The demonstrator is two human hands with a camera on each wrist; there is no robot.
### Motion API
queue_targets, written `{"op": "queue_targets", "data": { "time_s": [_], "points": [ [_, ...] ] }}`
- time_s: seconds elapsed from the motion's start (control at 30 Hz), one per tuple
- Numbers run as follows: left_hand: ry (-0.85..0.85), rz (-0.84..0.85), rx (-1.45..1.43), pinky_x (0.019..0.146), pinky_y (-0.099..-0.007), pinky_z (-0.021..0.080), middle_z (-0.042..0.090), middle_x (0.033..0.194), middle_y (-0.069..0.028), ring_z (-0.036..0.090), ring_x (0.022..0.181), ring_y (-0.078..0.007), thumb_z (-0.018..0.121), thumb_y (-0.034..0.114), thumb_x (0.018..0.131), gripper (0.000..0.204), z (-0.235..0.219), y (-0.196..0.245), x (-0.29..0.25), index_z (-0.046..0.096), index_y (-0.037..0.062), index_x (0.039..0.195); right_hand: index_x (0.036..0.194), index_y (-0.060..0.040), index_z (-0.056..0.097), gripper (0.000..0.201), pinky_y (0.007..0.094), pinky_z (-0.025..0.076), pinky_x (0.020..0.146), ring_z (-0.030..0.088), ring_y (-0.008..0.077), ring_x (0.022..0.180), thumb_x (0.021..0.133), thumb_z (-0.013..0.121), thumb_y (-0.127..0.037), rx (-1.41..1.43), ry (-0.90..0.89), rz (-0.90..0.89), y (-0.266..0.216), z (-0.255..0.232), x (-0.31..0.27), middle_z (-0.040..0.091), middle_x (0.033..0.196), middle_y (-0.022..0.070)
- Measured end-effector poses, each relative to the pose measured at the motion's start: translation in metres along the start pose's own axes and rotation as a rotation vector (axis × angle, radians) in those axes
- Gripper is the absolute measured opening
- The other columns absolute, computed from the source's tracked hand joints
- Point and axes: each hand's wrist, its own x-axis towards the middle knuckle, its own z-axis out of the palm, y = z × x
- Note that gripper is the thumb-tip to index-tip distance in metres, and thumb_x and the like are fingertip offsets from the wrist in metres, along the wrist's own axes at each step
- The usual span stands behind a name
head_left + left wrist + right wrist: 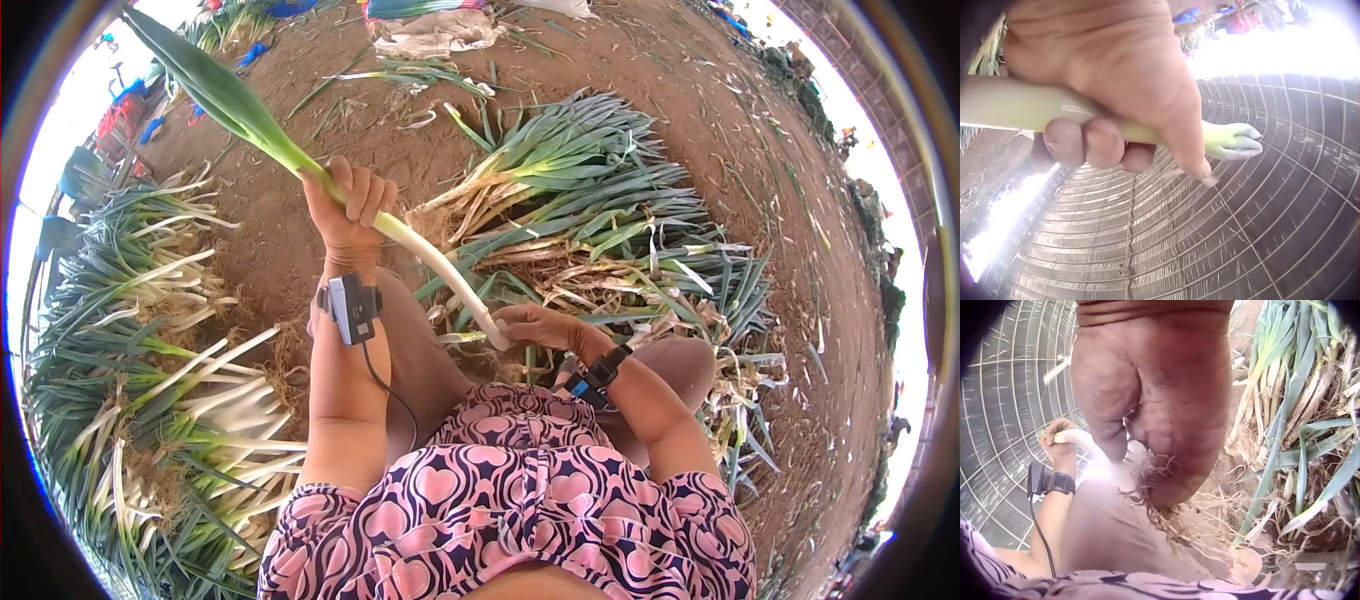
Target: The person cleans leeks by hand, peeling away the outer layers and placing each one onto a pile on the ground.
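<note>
A long leek [440,262] runs slantwise before the person's body, its green leaves at the upper left and its white root end near the lap. The left hand [350,205] grips it round the stem, where pale green meets white. In the left wrist view, curled fingers and thumb wrap the pale shaft [1016,106]. At the root end, the right hand [548,330] pinches the leek between thumb and fingers. The right wrist view shows stringy roots [1175,528] hanging below those fingers; the palm side hides part of the white base.
A heap of untrimmed leeks [590,170] lies on the soil ahead to the right, with dry leaves and peelings [640,290] nearer the right knee. Cleaned leeks with white stems [235,400] are piled at the left. A folded sack [435,35] lies farther ahead.
</note>
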Motion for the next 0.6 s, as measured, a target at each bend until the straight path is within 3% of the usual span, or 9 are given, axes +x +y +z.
{"op": "queue_targets", "data": {
  "time_s": [0.03,0.13,0.23,0.37,0.47,0.6],
  "points": [
    [-0.077,0.0,-0.044,0.046,-0.0244,0.032,0.035,0.048,0.0056,0.03,0.039,-0.0076,0.04,0.058,0.091,0.047,0.001,0.001,0.001,0.053,0.0145,0.078,0.113,-0.0018,0.055,0.027,0.0233,0.05,0.072,0.06,0.0095,0.081,0.09,0.054,-0.016,0.021,0.006,-0.014,-0.003,0.005,0.0,0.062,0.09,0.003],
    [0.461,0.029,0.21,0.048,-0.024,0.031,0.035,0.055,0.0048,0.032,0.046,-0.007,0.044,0.054,0.091,0.042,0.023,-0.003,0.005,0.053,0.014,0.085,0.11,-0.0024,0.056,0.027,0.0236,0.051,0.073,0.06,0.0094,0.08,0.088,0.057,-0.016,-0.099,0.088,-0.087,0.002,0.009,0.002,0.061,0.089,0.0035],
    [0.596,-0.021,0.226,0.05,-0.024,0.031,0.033,0.06,0.0042,0.032,0.051,-0.0068,0.049,0.047,0.092,0.033,0.007,-0.004,0.004,0.05,0.0134,0.088,0.105,-0.0026,0.058,0.024,0.0232,0.05,0.071,0.059,0.0093,0.078,0.085,0.059,-0.015,-0.34,0.18,-0.185,0.008,0.006,0.003,0.062,0.087,0.0038],
    [0.575,-0.035,0.219,0.047,-0.0231,0.03,0.033,0.059,0.0045,0.031,0.049,-0.0066,0.051,0.038,0.093,0.027,-0.004,-0.002,0.002,0.049,0.0129,0.085,0.099,-0.0022,0.06,0.018,0.0228,0.047,0.067,0.057,0.0078,0.073,0.084,0.058,-0.012,-0.45,0.235,-0.218,-0.004,0.019,-0.006,0.061,0.08,0.002],
    [0.552,-0.008,0.221,0.045,-0.0222,0.029,0.033,0.058,0.0045,0.031,0.047,-0.0062,0.05,0.036,0.094,0.026,-0.003,-0.001,0.003,0.048,0.0127,0.084,0.098,-0.0025,0.061,0.017,0.0223,0.045,0.062,0.054,0.006,0.071,0.084,0.056,-0.009,-0.144,0.225,-0.126,-0.002,0.016,-0.005,0.061,0.077,0.0005],
    [0.501,0.002,0.168,0.044,-0.0218,0.029,0.033,0.057,0.0048,0.031,0.046,-0.0058,0.048,0.037,0.095,0.027,0.0,-0.002,0.001,0.049,0.0117,0.085,0.097,-0.0024,0.062,0.017,0.0222,0.047,0.065,0.056,0.006,0.074,0.083,0.053,-0.006,-0.307,0.217,-0.194,0.005,0.007,-0.001,0.062,0.078,0.0009]
  ]
}}
